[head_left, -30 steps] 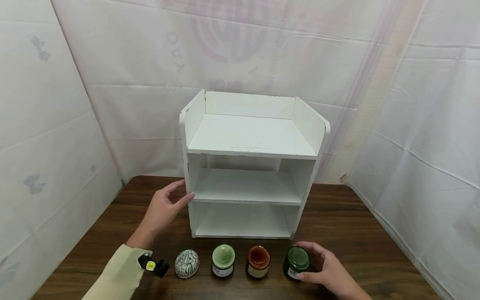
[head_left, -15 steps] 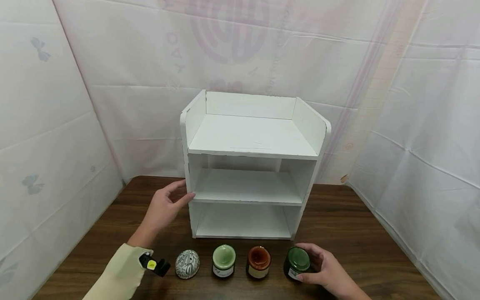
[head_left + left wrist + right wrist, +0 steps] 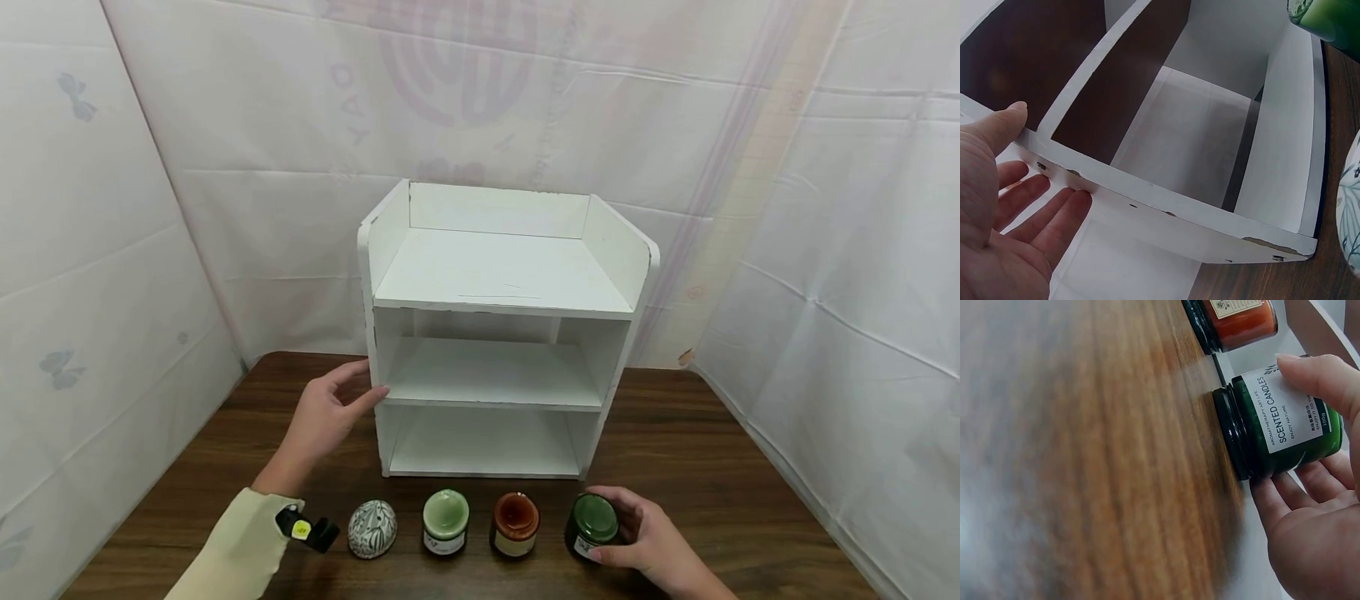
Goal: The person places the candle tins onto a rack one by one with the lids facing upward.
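At the left edge of the counter [image 3: 217, 454], a pale yellow sleeve [image 3: 236, 546] with a black wrist device [image 3: 306, 531] (yellow tag on it). Touching the left panel [image 3: 372, 333] of a white shelf unit [image 3: 495, 267] with a loosely spread left hand [image 3: 322, 417], thumb at the front edge, fingertips on the outer face. Then, rightward in a row before the shelf unit, towards the counter's near edge: a rounded black-and-white patterned piece [image 3: 372, 529], a light green jar [image 3: 446, 518], an orange-brown jar [image 3: 516, 521]. At the row's right end, nearest the counter's right edge, holding a dark green jar [image 3: 595, 518] in the right hand [image 3: 652, 537], with thumb on the white label [image 3: 1285, 412] and fingers round the far side. Standing lid down on the wood, marked "SCENTED CANDLES".
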Motion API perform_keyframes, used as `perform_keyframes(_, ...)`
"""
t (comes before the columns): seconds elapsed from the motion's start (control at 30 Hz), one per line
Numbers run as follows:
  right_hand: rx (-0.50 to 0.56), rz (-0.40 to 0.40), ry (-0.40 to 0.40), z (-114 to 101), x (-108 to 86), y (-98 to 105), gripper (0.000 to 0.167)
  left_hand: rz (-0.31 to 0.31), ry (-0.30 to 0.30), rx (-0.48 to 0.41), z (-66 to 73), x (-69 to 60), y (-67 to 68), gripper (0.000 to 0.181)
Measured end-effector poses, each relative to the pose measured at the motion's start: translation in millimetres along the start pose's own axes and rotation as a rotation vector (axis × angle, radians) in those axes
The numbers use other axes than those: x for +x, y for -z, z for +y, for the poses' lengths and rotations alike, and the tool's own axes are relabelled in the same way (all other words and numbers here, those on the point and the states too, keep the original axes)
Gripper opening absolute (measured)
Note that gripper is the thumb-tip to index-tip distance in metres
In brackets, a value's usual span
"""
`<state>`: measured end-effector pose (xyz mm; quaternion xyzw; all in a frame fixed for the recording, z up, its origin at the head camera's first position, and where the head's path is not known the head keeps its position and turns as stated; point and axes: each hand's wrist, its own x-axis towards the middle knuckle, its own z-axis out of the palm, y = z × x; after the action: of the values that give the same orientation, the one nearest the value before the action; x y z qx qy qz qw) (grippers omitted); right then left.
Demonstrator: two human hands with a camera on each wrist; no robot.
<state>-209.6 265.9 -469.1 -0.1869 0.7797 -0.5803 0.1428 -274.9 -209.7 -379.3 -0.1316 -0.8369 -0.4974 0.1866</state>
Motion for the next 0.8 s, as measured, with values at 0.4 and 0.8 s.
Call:
perform_keyframes(0.4, -0.033, 0.035, -0.014, -2.1, -1.8, -1.3, 0.072, 0.003, -0.011, -0.011, -0.4, 0.4, -1.2, 0.047)
perform_keyframes(0.8, -0.062, 0.111, -0.002, -4.5, -2.9, -5.1, 0.069, -0.004, -0.008, -0.003, 0.8, -0.5, -1.5, 0.047)
